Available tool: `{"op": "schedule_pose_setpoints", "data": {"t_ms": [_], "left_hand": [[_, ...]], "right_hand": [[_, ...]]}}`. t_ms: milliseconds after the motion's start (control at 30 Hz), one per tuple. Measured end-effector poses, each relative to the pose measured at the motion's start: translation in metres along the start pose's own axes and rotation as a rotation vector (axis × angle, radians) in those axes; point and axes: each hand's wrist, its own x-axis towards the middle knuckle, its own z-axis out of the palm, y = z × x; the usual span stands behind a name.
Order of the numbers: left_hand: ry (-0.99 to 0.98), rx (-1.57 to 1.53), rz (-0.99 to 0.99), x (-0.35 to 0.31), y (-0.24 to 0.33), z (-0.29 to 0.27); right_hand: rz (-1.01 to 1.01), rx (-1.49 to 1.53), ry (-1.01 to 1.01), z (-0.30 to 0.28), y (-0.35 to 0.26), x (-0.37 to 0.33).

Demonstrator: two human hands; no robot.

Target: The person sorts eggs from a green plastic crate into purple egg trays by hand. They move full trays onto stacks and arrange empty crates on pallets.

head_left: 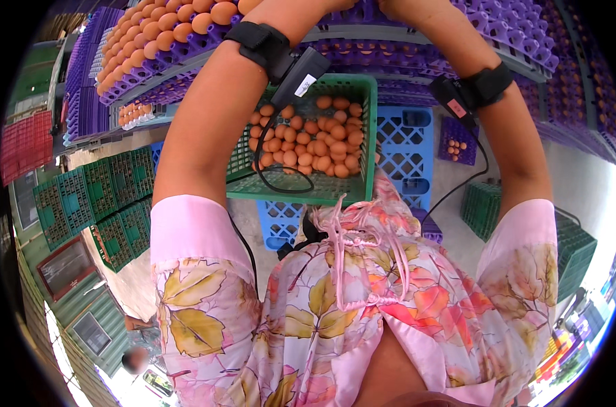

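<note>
The left hand (pixel 343 3) and right hand (pixel 393 5), mostly cut off, are beside purple trays (pixel 508 27); their grip I cannot tell. Loose brown eggs (pixel 320 148) lie in the green crate (pixel 369 136), near its right edge.

One open green crate (pixel 370 125) holds several dozen loose brown eggs (pixel 319 146), too overlapped to count exactly. Two blue pallet sections (pixel 420 159) show, one right of the crate and one at its near side. Two black wrist straps (pixel 247 39) are in view, one beyond the crate's left side and one to its right, each with one dark box (pixel 301 78). Right of the crate, one low purple tray (pixel 455 127) bears about five eggs. One other person (pixel 143 337) shows, well left of the crate.
</note>
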Motion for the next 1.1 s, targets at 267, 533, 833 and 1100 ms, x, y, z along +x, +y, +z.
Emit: {"op": "schedule_pose_setpoints", "data": {"t_ms": [267, 533, 833, 1100], "left_hand": [[0.185, -1.175, 0.098, -0.072, -0.033, 0.017], [-0.617, -0.761, -0.368, -0.260, -0.073, 0.237], [-0.570, -0.713, -0.266, -0.269, -0.088, 0.310], [0.236, -0.724, 0.032, -0.082, -0.109, 0.033]], "right_hand": [[0.182, 0.982, -0.165, -0.024, 0.020, -0.041], [-0.006, 0.906, -0.878, 0.089, -0.138, -0.141], [0.021, 0.546, -1.025, 0.196, -0.220, -0.184], [0.059, 0.771, -0.056, -0.053, -0.013, -0.019]]}}
